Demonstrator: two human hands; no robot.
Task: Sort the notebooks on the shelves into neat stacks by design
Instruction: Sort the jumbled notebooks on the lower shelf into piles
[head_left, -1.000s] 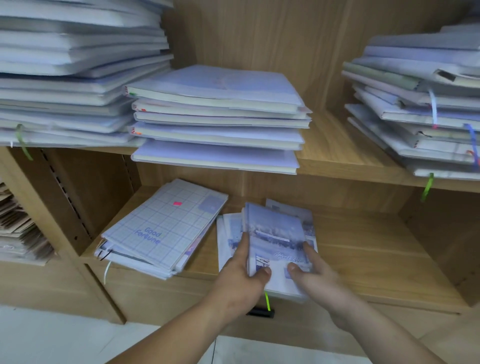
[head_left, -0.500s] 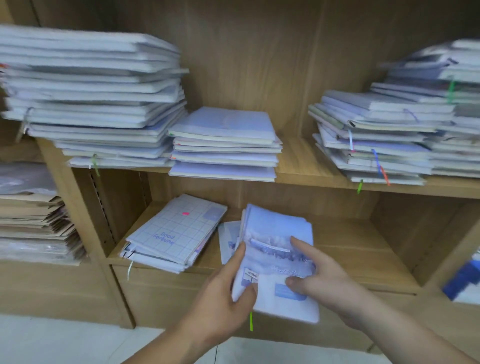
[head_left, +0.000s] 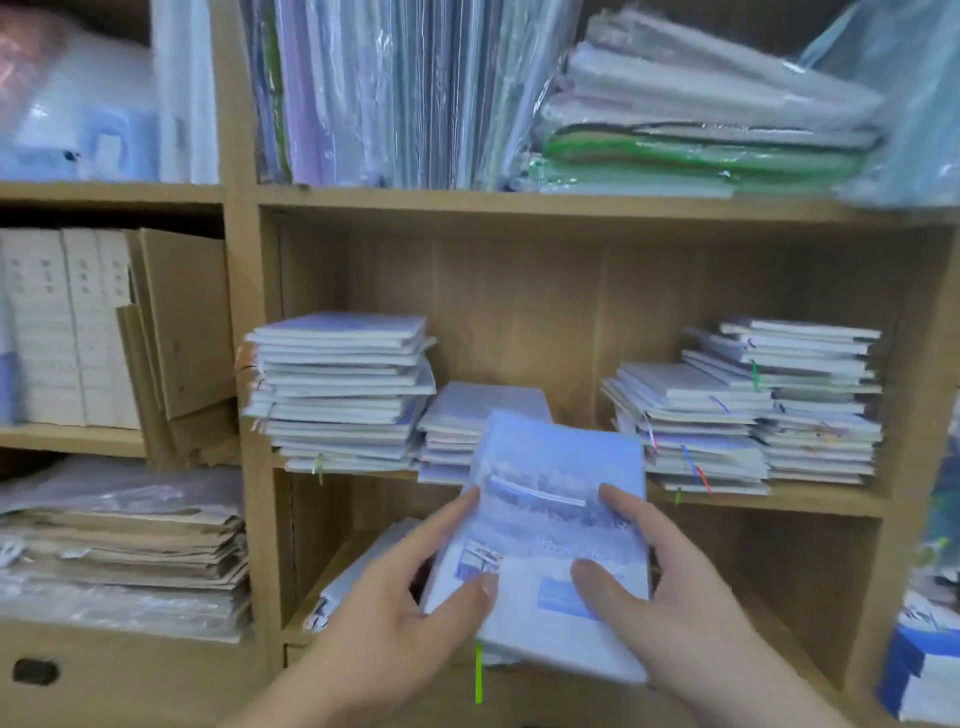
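Wooden shelving (head_left: 519, 291) fills the view, and a bundle of pale blue notebooks (head_left: 556, 519) is held in front of it by both hands, tilted so that its top edge overlaps the front edge of the middle shelf (head_left: 779, 501). On the top cover a wintry blue picture, a white bar and a darker blue rectangle near the lower edge are seen. A line of script is printed across the cover, but it is too blurred to be read. The bundle is gripped by the left hand (head_left: 395, 613) at its lower left corner, the thumb being pressed on the cover and a finger laid up along the left edge. It is gripped by the right hand (head_left: 675, 608) at its right edge, with the thumb set on the cover beside the blue rectangle and the index finger stretched up along that edge. A green ribbon (head_left: 478, 675) hangs from the bundle's lower edge, between the two hands. On the middle shelf a tall stack (head_left: 343, 389) stands at the left end, a low stack (head_left: 457, 421) is seen just beside it, partly hidden behind the bundle, and two further stacks (head_left: 691, 431) are placed at the right end. Another notebook (head_left: 358, 571) lies at the left of the lower shelf, behind the left hand.
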